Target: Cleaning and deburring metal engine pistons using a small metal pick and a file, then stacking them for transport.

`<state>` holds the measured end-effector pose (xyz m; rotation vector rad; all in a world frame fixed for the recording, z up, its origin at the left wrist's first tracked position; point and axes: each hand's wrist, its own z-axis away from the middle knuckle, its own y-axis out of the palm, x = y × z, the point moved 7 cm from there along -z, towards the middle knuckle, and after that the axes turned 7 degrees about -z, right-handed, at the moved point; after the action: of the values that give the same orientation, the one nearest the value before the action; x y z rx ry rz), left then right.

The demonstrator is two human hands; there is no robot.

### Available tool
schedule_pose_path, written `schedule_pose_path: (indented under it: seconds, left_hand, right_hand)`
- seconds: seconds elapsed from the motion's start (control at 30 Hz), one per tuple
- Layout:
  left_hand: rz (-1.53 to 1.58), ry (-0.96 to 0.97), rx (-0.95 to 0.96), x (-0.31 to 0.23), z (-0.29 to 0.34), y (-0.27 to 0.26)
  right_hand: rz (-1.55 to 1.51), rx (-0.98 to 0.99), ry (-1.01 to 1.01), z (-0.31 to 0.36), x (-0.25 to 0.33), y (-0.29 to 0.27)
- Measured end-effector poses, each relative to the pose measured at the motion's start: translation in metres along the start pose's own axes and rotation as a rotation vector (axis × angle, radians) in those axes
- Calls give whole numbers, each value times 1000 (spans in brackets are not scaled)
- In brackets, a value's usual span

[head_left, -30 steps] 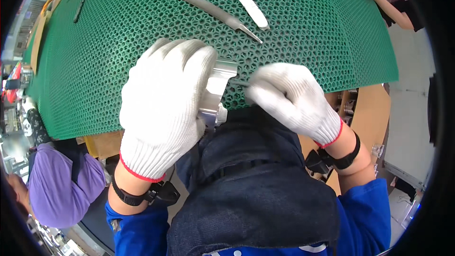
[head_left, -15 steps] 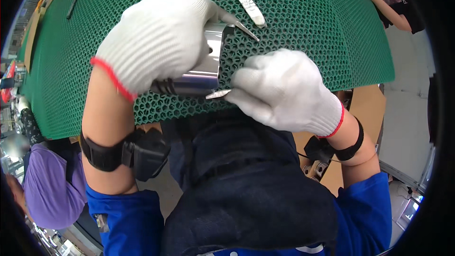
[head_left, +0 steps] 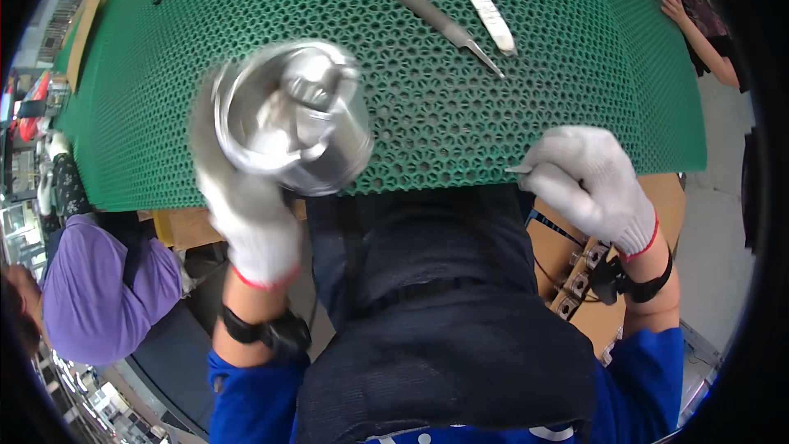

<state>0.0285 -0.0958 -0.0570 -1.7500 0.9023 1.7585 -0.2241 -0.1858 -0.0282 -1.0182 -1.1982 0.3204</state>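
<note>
Green honeycomb-mesh mat (head_left: 509,123) covers the desk (head_left: 649,197); long steel tweezers (head_left: 415,6) and a white-handled blade (head_left: 486,10) lie on it, well apart from my hands. I judge the step as inspection: my left hand (head_left: 246,214) holds the polished round metal cylinder part (head_left: 292,119) raised, open end toward the camera. My right hand (head_left: 588,181) is closed on a small thin metal sliver (head_left: 519,169). Half a second ago both hands met at the part; now they are apart. Next, I judge, steady alignment.
</note>
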Motion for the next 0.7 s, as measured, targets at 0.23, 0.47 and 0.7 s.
schedule_pose_path:
  seconds: [0.23, 0.47, 0.7]
  left_hand:
    - [-643, 449, 319, 3, 32, -12]
    - [-923, 652, 407, -5, -5, -1]
    - [-1187, 1002, 615, -51, 30, 100]
  right_hand:
    - [-698, 152, 87, -10, 9, 38]
    - [-902, 225, 432, 12, 3, 38]
    - [-783, 0, 351, 0, -1, 24]
